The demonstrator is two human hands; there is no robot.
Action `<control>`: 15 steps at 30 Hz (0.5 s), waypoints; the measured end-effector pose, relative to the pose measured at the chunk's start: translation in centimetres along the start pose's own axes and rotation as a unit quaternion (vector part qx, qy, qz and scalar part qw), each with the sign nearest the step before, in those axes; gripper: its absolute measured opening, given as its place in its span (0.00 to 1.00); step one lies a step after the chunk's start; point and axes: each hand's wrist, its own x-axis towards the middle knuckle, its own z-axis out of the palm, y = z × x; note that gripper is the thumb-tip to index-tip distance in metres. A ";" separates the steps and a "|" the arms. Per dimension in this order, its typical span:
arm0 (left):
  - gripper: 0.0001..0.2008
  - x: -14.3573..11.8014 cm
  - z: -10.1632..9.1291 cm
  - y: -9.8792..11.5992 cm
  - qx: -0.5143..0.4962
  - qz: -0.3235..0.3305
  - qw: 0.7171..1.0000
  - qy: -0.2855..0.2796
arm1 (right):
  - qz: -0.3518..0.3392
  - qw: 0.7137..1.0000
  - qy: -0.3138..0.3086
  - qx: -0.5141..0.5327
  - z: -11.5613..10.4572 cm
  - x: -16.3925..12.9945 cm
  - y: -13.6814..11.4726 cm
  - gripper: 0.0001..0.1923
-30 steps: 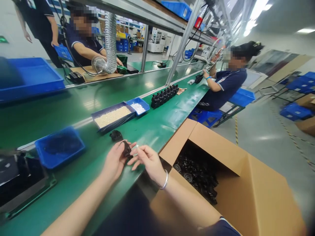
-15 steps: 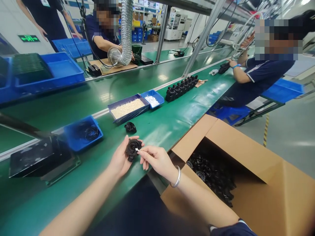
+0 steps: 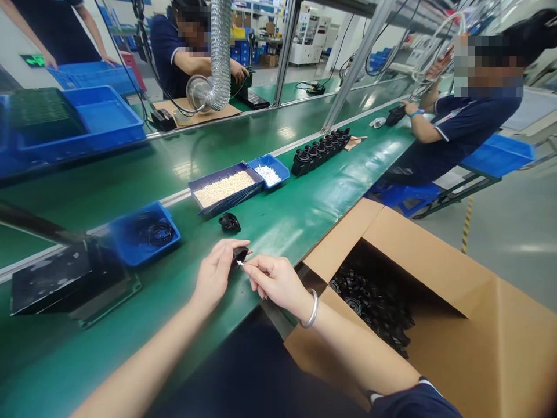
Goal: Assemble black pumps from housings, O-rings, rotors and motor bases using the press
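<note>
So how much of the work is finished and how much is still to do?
Done, it seems: a row of black parts stands up the belt. In hand: the left hand holds a black part while the right hand pinches a small white piece against it. Left: the cardboard box holds many more.

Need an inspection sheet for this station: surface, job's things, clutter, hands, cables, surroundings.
Surface: green belt.
Job's things: black part in left hand; small white pin pinched by right hand.
Clutter: loose black piece; tray of pale pins; blue bin; row of black parts.
Hands: both closed, meeting at the part.
Cables: black leads at the far bench.
Surroundings: open carton of black parts; seated co-workers.
</note>
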 end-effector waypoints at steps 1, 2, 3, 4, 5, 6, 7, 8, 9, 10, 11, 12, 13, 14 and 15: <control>0.23 0.0 -0.1 0.1 0.038 0.026 0.999 -0.007 | -0.006 1.000 0.002 -0.014 0.0 0.0 -0.1 0.20; 0.22 0.0 -0.3 0.1 0.066 0.045 0.997 -0.013 | -0.012 1.000 0.004 -0.027 -0.1 -0.1 -0.2 0.21; 0.22 0.0 -0.3 0.1 0.084 0.057 0.995 -0.018 | -0.016 0.999 0.005 -0.040 -0.1 -0.1 -0.2 0.21; 0.22 0.0 -0.4 0.1 0.096 0.064 0.993 -0.021 | -0.022 0.998 0.006 -0.052 -0.1 -0.1 -0.3 0.21; 0.22 0.0 -0.4 0.1 0.105 0.068 0.992 -0.023 | -0.031 0.997 0.009 -0.066 -0.1 -0.2 -0.3 0.21; 0.22 0.0 -0.4 0.1 0.114 0.072 0.991 -0.022 | -0.046 0.995 0.014 -0.082 -0.1 -0.2 -0.2 0.21; 0.22 0.0 -0.4 0.0 0.124 0.076 0.989 -0.021 | -0.065 0.993 0.021 -0.101 0.0 -0.2 -0.1 0.21; 0.22 0.0 -0.3 -0.1 0.137 0.082 0.987 -0.020 | -0.087 0.989 0.028 -0.119 0.1 -0.2 0.1 0.21; 0.22 0.0 -0.3 -0.1 0.151 0.087 0.984 -0.019 | -0.107 0.984 0.034 -0.137 0.2 -0.2 0.2 0.21; 0.22 0.0 -0.3 -0.2 0.166 0.092 0.982 -0.018 | -0.122 0.980 0.039 -0.152 0.4 -0.1 0.4 0.20; 0.22 0.0 -0.3 -0.2 0.180 0.096 0.979 -0.018 | -0.132 0.977 0.042 -0.164 0.6 0.0 0.6 0.20; 0.22 0.0 -0.3 -0.2 0.191 0.096 0.977 -0.017 | -0.138 0.974 0.043 -0.174 0.7 0.0 0.8 0.19; 0.22 0.0 -0.3 -0.2 0.197 0.091 0.976 -0.013 | -0.142 0.972 0.043 -0.181 0.8 0.1 1.0 0.19; 0.22 0.0 -0.2 -0.2 0.197 0.084 0.977 -0.006 | -0.147 0.971 0.042 -0.185 0.9 0.2 1.1 0.18; 0.22 -0.1 -0.2 -0.2 0.194 0.077 0.978 0.000 | -0.154 0.969 0.040 -0.189 1.0 0.3 1.2 0.18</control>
